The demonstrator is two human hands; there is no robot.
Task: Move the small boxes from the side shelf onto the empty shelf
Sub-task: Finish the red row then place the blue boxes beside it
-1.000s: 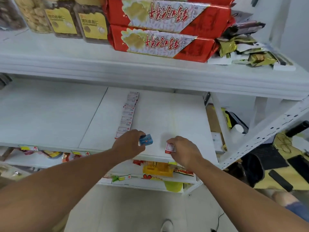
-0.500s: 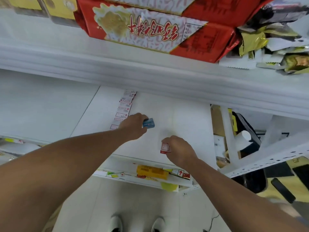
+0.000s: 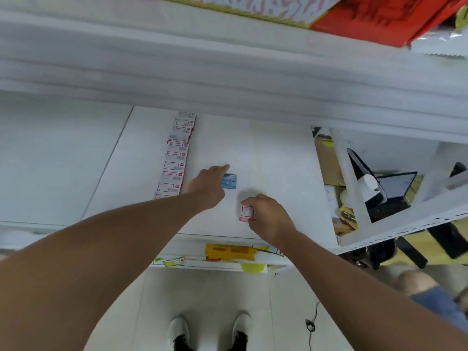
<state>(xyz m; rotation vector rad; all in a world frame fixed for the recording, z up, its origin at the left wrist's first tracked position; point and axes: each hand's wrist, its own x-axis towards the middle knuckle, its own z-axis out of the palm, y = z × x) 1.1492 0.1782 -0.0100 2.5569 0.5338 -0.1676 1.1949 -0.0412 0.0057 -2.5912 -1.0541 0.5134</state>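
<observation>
A row of several small white-and-red boxes [image 3: 177, 158] lies along the left side of the white shelf board [image 3: 273, 153]. My left hand [image 3: 209, 186] reaches in beside the near end of that row and holds a small blue box [image 3: 230, 181] low on the board, index finger stretched past its far edge. My right hand [image 3: 267, 216] is closer to the shelf's front edge and pinches a small white-and-red box [image 3: 247, 212] upright on the board. Whether either box touches the shelf cannot be told.
The upper shelf's thick white edge [image 3: 228, 72] overhangs, with red packages [image 3: 379, 19] on top. To the right, a side compartment holds cardboard [image 3: 328, 160] and dark items [image 3: 390, 193]. A yellow box [image 3: 230, 252] sits on the lower shelf. My shoes [image 3: 178, 330] stand on the tiled floor.
Both hands have moved deeper onto the shelf board with their boxes. The left hand has lowered the blue box beside the row. The view has tilted downward.
</observation>
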